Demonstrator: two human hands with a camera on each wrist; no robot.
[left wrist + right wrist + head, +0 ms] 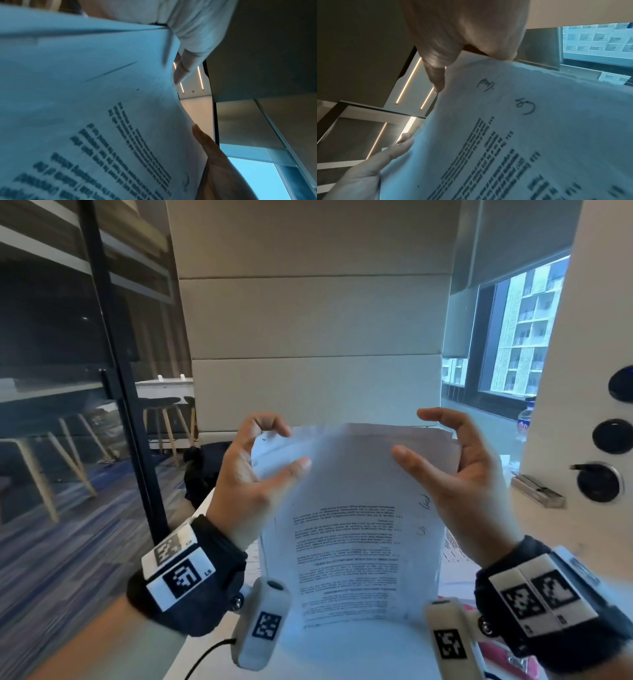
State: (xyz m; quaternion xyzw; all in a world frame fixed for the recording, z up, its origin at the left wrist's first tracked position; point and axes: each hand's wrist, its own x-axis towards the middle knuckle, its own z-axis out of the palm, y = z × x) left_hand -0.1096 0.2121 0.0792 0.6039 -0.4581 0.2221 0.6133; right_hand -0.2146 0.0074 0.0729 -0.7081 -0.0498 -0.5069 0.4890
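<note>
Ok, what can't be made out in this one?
- Print on the papers: motion-blurred in all three views.
- Sheet count: edges overlap, head view.
- Desk beneath: hidden by the papers, head view.
- Bottle: half behind the pillar, head view.

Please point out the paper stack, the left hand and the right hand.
paper stack [349, 542], head view, on the printed text of the front sheet.
left hand [246, 484], head view, middle of the hand.
right hand [471, 491], head view, middle of the hand.
</note>
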